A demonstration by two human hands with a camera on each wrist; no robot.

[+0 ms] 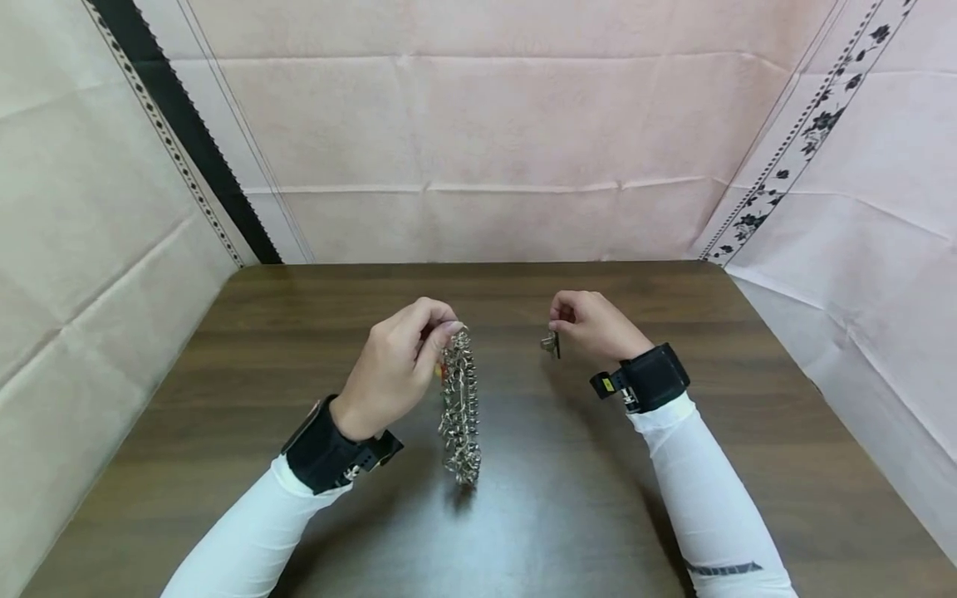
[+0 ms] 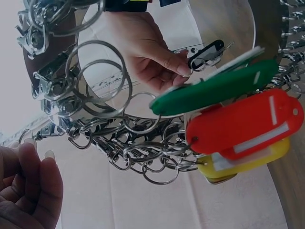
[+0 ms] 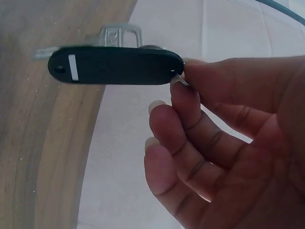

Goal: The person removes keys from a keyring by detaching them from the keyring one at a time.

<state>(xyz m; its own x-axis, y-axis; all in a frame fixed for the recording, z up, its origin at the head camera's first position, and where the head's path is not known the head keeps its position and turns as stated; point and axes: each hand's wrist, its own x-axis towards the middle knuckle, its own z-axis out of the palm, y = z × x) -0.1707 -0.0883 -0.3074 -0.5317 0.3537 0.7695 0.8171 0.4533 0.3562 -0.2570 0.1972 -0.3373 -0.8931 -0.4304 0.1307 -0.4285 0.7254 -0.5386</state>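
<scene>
Steadying the loop of metal clips while gripping the dark key tag only by its small ring, probably best for avoiding tangles with the red tag and green tag at the loop. At the loop's upper end, pinching narrowly with thumb and fingers of the left hand. To the loop's right, well apart, holding the dark key tag's ring in the right hand, closed to a narrow pinch.
</scene>
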